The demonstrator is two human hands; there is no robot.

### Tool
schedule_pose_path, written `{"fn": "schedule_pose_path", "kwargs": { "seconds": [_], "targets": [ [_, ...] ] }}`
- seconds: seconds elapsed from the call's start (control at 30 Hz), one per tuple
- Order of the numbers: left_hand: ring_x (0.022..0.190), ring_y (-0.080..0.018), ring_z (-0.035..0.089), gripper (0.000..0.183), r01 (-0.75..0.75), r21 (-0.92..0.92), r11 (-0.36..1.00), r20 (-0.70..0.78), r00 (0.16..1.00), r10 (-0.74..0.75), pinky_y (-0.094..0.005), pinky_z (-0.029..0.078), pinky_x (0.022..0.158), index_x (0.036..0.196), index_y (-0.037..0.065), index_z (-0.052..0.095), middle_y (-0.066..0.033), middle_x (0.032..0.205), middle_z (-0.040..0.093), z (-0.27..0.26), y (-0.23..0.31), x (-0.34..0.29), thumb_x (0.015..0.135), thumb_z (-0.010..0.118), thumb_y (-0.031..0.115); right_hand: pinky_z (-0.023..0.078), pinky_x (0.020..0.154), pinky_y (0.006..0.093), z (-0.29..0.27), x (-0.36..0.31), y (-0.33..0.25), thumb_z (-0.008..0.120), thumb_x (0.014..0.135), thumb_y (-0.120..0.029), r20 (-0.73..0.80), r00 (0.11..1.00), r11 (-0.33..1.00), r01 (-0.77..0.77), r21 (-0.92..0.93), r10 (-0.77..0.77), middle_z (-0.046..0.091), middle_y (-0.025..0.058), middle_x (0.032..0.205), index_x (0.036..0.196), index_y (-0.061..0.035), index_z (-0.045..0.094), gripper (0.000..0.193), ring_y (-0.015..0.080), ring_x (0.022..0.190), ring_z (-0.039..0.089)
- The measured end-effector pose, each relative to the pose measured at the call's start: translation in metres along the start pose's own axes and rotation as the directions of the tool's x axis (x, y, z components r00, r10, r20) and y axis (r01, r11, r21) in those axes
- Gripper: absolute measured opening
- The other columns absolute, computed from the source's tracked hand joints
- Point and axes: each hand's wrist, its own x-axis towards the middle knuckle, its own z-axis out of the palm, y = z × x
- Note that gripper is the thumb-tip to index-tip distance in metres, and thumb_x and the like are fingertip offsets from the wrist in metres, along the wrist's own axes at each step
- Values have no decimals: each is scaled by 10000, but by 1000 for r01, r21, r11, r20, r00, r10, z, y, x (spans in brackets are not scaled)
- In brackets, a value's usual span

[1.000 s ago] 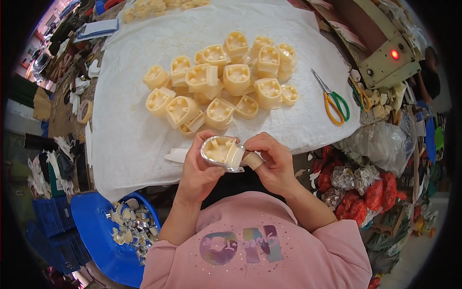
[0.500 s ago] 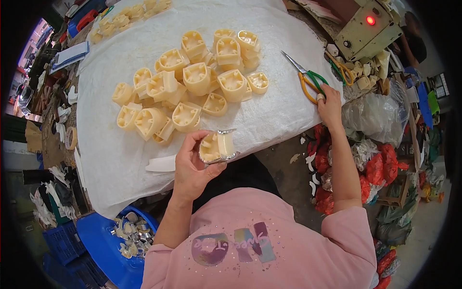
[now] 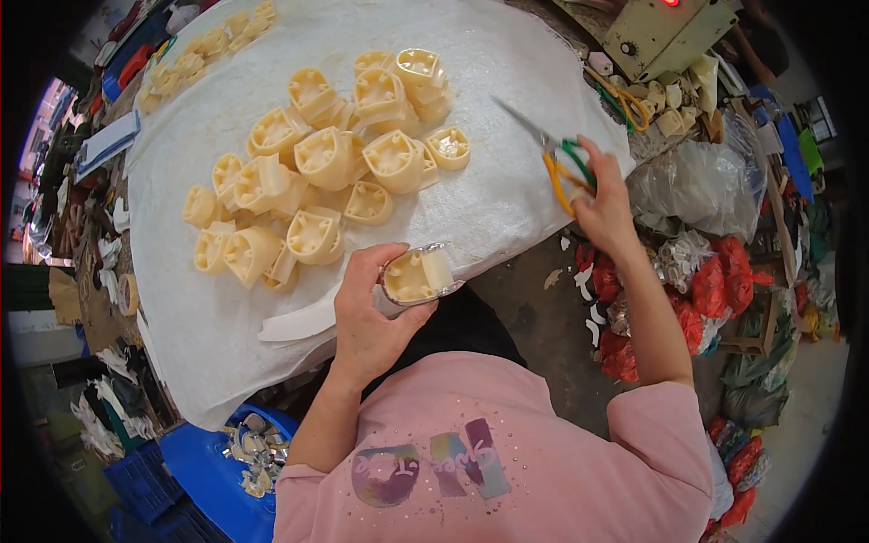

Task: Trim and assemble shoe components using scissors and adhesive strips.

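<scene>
White cloth (image 3: 507,204) | cream piece (image 3: 412,279): between left fingers (image 3: 374,257) | scissors (image 3: 549,145): at right fingers (image 3: 591,154)

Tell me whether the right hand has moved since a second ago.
Yes: judged against the pile of cream pieces, the right hand has moved rightward and forward, from the silver-edged piece in the left hand to the scissors.

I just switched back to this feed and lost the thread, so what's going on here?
The person's left hand holds a cream, silver-edged piece near the front edge of a white-covered table. The right hand grips the scissors by their handles, the blades pointing away from the body. A loose pile of cream pieces lies further back on the table, and a blue tub at the lower left holds silver and cream scraps.
</scene>
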Motion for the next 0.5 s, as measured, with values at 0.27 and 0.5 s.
{"fn": "schedule_pose_path", "kwargs": {
  "seconds": [0.27, 0.5],
  "targets": [
    [1009, -316, 470, 611, -195, 465, 863, 68, 980, 184, -382, 402, 876, 1126, 33, 547, -133, 1034, 512, 34, -17, 22, 559, 772, 0, 453, 761, 307, 7, -102, -43, 710, 798, -269, 466, 882, 900, -152, 410, -63, 545, 116, 963, 1290, -82, 468, 579, 223, 852, 543],
    [987, -305, 481, 603, -174, 487, 856, 101, 985, 143, -375, 409, 859, 1119, 30, 562, -133, 1025, 508, 37, -14, 26, 557, 780, 2, 457, 697, 270, 17, -112, -45, 759, 762, -286, 512, 838, 708, -476, 522, 186, 609, 62, 929, 1279, -46, 468, 640, 127, 764, 543]
  ]
}}
